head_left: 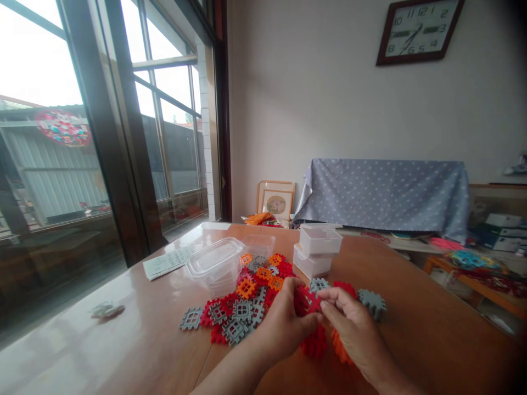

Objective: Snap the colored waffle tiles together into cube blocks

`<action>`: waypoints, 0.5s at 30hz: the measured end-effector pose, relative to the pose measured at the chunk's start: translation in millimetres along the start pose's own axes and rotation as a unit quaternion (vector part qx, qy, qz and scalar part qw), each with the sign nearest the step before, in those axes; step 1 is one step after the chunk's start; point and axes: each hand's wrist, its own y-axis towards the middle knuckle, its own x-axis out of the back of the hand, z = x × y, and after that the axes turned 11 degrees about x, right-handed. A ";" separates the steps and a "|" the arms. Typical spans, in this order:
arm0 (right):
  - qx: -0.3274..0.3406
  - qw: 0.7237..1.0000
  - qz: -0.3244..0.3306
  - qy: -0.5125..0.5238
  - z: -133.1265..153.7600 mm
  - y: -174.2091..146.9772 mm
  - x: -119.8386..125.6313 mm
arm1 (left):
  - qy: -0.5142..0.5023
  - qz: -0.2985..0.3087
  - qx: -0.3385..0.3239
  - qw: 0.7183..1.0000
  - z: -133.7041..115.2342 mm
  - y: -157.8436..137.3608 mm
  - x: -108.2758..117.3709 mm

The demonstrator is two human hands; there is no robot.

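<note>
My left hand (286,321) is closed on a red interlocking plastic tile (303,302), fingers behind it and thumb below. Pinching the right edge of the red piece is my right hand (349,318). Whether it is one tile or a few together I cannot tell. Left of my hands lies a loose pile with a grey window tile (242,310) and an orange window tile (246,288) among red ones. A red stack of tiles (315,344) and an orange stack (340,346) stand below my hands, partly hidden. A grey stack (373,303) is to the right.
Behind the pile are a clear plastic tub with a lid (216,263) and two stacked clear boxes (315,255). A printed card (168,263) and a small crumpled packet (107,311) lie on the left of the wooden table (428,318). A window flanks the left.
</note>
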 end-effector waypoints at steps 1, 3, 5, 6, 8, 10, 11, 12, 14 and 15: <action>0.004 1.000 0.002 -0.003 -1.1 -1.5 1.9 | -0.021 0.011 -0.001 1.000 0.6 0.7 -1.2; 0.014 1.000 0.009 -0.016 -2.0 -4.4 5.3 | -0.073 0.030 0.006 0.997 1.6 2.5 -3.0; 0.030 0.998 0.012 -0.049 -0.2 -7.0 8.7 | -0.122 0.041 0.030 0.991 1.2 4.0 -3.9; 0.045 0.996 0.014 -0.076 1.8 -8.3 10.4 | -0.142 0.045 0.043 0.988 0.4 4.4 -4.1; 0.096 0.983 0.028 -0.152 7.5 -10.4 13.4 | -0.171 0.045 0.063 0.982 -1.8 4.4 -3.8; 0.156 0.956 0.053 -0.242 13.8 -11.9 15.3 | -0.190 0.039 0.075 0.978 -3.8 3.9 -3.3; 0.181 0.940 0.064 -0.282 16.3 -12.2 15.8 | -0.197 0.036 0.082 0.976 -4.6 3.6 -3.1; 0.200 0.926 0.071 -0.314 18.2 -12.3 16.1 | -0.202 0.034 0.091 0.975 -5.0 3.3 -3.0; 0.220 0.907 0.077 -0.351 19.5 -11.7 16.5 | -0.207 0.035 0.106 0.972 -5.2 3.1 -2.9; 0.226 0.902 0.078 -0.360 19.1 -11.2 16.8 | -0.206 0.034 0.111 0.972 -5.1 3.0 -2.9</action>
